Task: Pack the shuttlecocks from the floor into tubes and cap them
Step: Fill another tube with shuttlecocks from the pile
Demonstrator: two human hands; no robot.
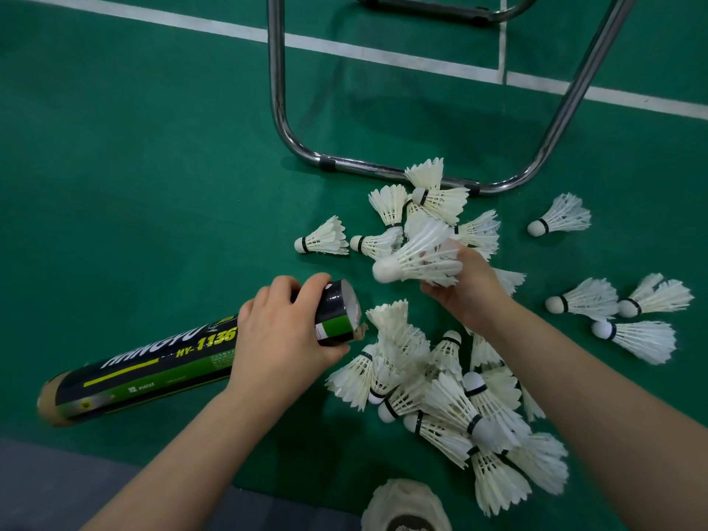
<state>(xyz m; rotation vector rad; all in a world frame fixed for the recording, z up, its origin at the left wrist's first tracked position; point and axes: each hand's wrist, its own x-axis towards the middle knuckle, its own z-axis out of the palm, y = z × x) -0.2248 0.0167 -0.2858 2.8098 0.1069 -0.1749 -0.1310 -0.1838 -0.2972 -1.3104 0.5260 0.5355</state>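
a tube (153,362) is gripped near its open mouth by the left hand (283,331) at lower left; a shuttlecock (417,258) is held in the right hand's (467,289) curled fingers at centre. many shuttlecocks (459,408) are left on the floor (134,166), so packing seems far from done.

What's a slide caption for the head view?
Left hand grips the open tube; right hand holds a shuttlecock near its mouth, loose shuttlecocks piled on the green floor.
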